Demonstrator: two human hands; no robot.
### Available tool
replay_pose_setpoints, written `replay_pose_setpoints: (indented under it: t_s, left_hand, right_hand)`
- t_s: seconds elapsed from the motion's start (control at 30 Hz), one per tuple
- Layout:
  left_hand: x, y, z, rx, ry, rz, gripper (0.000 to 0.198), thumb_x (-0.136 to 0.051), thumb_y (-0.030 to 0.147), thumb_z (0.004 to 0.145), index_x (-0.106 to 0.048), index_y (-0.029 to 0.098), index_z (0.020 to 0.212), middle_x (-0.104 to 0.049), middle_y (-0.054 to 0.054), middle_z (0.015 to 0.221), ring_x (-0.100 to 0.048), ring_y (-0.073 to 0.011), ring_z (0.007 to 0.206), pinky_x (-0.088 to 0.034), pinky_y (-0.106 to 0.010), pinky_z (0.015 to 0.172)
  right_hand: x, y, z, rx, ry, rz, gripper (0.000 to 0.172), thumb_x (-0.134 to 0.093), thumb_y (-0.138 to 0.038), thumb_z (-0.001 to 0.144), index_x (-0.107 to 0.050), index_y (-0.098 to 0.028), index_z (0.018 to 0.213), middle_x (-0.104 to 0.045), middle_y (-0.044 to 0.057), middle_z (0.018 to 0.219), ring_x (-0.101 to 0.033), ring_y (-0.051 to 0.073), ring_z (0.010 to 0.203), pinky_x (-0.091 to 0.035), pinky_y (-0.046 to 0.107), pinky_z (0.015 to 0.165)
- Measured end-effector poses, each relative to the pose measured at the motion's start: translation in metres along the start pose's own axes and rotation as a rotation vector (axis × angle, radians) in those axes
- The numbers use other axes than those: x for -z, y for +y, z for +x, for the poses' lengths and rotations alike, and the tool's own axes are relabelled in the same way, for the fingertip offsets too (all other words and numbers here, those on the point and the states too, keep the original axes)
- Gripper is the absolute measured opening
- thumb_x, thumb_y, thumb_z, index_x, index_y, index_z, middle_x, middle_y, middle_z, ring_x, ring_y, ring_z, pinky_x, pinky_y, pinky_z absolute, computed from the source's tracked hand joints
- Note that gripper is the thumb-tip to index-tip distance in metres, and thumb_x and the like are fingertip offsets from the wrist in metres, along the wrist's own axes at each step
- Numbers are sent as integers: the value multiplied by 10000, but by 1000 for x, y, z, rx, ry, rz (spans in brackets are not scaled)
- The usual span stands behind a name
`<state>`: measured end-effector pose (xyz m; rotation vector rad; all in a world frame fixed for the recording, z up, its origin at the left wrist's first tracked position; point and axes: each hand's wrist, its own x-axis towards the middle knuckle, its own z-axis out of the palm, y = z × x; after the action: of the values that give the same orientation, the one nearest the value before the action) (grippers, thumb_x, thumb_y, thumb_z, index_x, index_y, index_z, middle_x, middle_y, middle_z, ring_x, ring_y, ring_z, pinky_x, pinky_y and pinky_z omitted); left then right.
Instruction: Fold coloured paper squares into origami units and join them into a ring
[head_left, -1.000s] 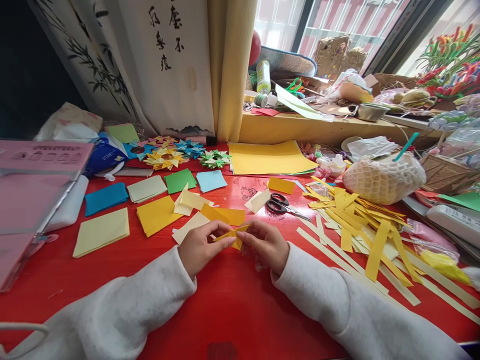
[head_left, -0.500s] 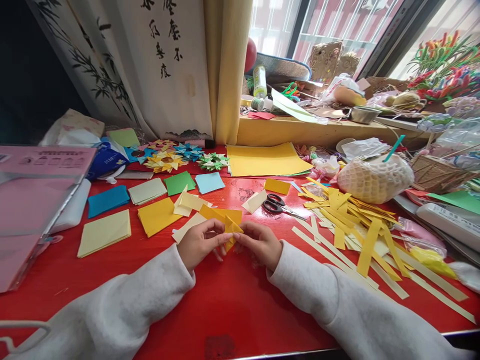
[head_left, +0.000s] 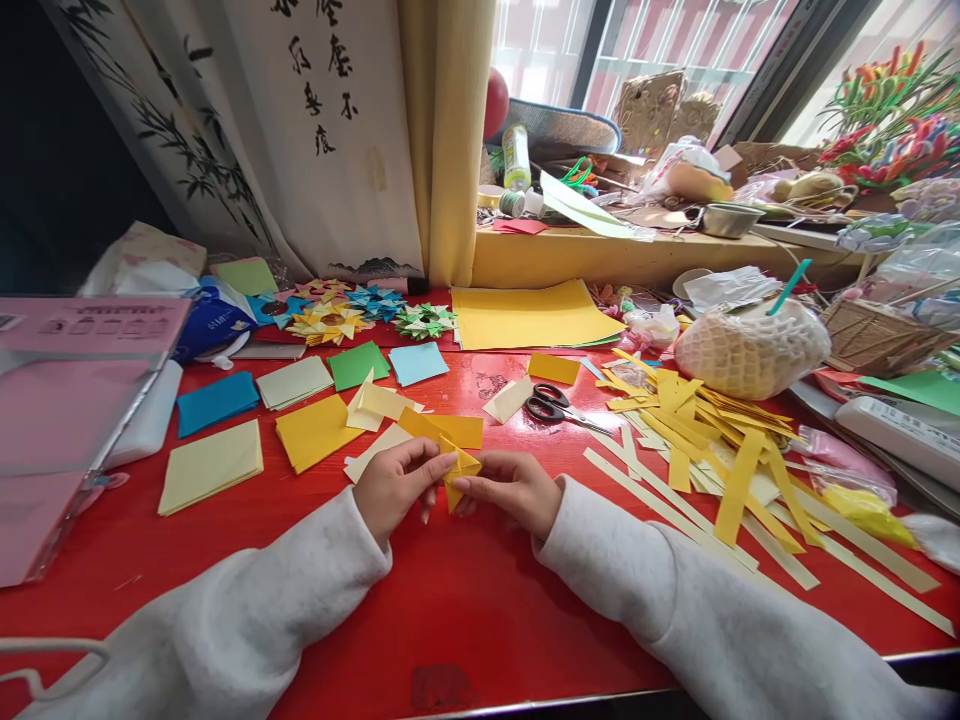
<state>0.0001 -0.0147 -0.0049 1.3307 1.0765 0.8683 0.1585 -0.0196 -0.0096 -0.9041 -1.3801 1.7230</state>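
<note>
Between my hands is a small folded yellow paper piece (head_left: 460, 466) with pointed corners, held above the red table (head_left: 450, 600). My left hand (head_left: 397, 482) pinches its left side between thumb and fingers. On the other side, my right hand (head_left: 517, 490) grips the piece with the thumb on top near its lower right. Just behind the hands lies a creased yellow paper strip (head_left: 461, 430). Folded cream papers (head_left: 379, 402) and a stack of yellow paper rectangles (head_left: 316, 432) rest to the left. Black-handled scissors (head_left: 559, 408) lie beyond my right hand.
Paper stacks in blue (head_left: 217, 403), green (head_left: 360, 366) and cream (head_left: 211, 466) sit at the left. Several folded paper stars (head_left: 330, 322) are behind them. Yellow and cream strips (head_left: 739, 490) sprawl across the right, near a net-wrapped fruit with a straw (head_left: 754, 350).
The folded yellow piece has turned slightly, and its points now face differently. My right thumb has shifted lower on it, while my left thumb has moved up a little.
</note>
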Motion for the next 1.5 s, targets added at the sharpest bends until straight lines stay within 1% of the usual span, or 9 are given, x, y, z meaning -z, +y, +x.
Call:
replay_pose_setpoints:
  t_s: [0.33, 0.43, 0.5, 0.57, 0.63, 0.8, 0.97, 1.1, 1.5]
  left_hand:
    - [-8, 0, -4, 38, 27, 42, 277, -429, 397, 765, -401, 166, 614, -399, 60, 476, -394, -62, 365, -347, -175, 322]
    - [-4, 2, -4, -300, 211, 353, 221, -461, 347, 765, -467, 166, 892, -542, -41, 834, -558, -150, 736, -486, -281, 601]
    - [1, 3, -4, -607, 266, 642, 373, -503, 300, 751, -423, 184, 1096, -462, -94, 1136, -422, -216, 1069, -397, -375, 859]
    - [6, 4, -2, -817, 178, 900, 410, -518, 274, 749, -427, 209, 1144, -424, -75, 1229, -296, -236, 1178, -271, -420, 966]
    - [9, 2, 0, -888, 52, 1031, 379, -500, 249, 767, -445, 213, 1141, -493, -52, 1182, -335, -216, 1165, -233, -421, 990]
    - [10, -3, 1, -806, -36, 910, 315, -469, 211, 785, -494, 165, 1095, -585, -57, 1066, -464, -182, 1061, -333, -350, 939]
    - [5, 1, -4, -396, -18, 554, 242, -481, 273, 769, -562, 195, 983, -634, -31, 948, -584, -160, 868, -461, -247, 762]
    - [6, -2, 1, -172, 52, 189, 230, -561, 307, 702, -570, 166, 883, -644, -37, 861, -600, -169, 802, -471, -260, 734]
    - [2, -1, 5, -140, 132, 63, 202, -605, 301, 657, -634, 166, 806, -629, -16, 756, -557, -127, 681, -457, -222, 611]
  right_hand:
    - [-3, -6, -5, -16, 22, -18, 222, -610, -335, 642, -615, -114, 655, -596, 5, 537, -561, 105, 510, -459, 247, 548]
    - [-1, -3, -3, -21, 38, 2, 235, -605, -347, 646, -593, -116, 610, -582, -2, 502, -546, 97, 469, -452, 243, 520]
    - [0, 0, -2, -14, 44, 10, 237, -598, -345, 655, -586, -115, 602, -570, -6, 482, -539, 96, 453, -445, 240, 503]
    - [2, 1, -1, -4, 43, 4, 236, -588, -342, 668, -587, -115, 604, -567, -6, 482, -535, 96, 452, -439, 240, 499]
    - [3, 2, -1, 15, 47, -19, 237, -578, -341, 680, -595, -116, 607, -572, -2, 499, -531, 94, 463, -436, 242, 511]
    - [4, 1, -1, 87, 36, -41, 194, -572, -309, 692, -628, -126, 666, -574, 5, 584, -524, 88, 517, -438, 236, 533]
    - [4, 0, -2, 107, 15, -49, 189, -530, -293, 726, -627, -131, 710, -554, 6, 660, -522, 70, 515, -449, 224, 520]
    - [4, 4, 2, 78, 129, 60, 175, -585, -289, 678, -558, -138, 762, -562, 9, 722, -546, 80, 550, -456, 211, 484]
    - [0, 7, 5, -7, -66, 134, 352, -613, -342, 643, -551, -122, 910, -588, 39, 746, -582, 110, 524, -473, 240, 474]
